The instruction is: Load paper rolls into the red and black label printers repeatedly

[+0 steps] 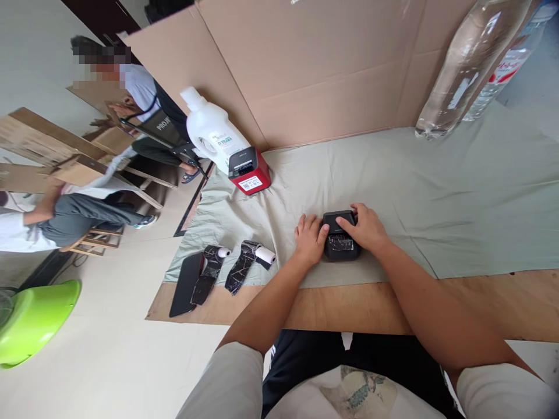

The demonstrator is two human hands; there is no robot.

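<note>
A small black label printer [342,247] sits on the cloth in front of me, with a strip of black patterned paper [341,242] showing at its front slot. My right hand [367,228] grips its right side, thumb on the top and fingers round the far right corner. On the other side, my left hand [310,240] rests with fingers apart on the cloth, its thumb against the printer's left edge. Left of that hand lie two partly unrolled paper rolls, one nearer roll [243,269] and one farther left [209,270], both printed black with pale lines.
A flat dark panel [186,285] lies at the table's left edge. Behind stand a red and black box-shaped device [257,174], a white jug [213,131] and two clear bottles, one large [463,75], before a cardboard wall [327,70]. Two people sit at left.
</note>
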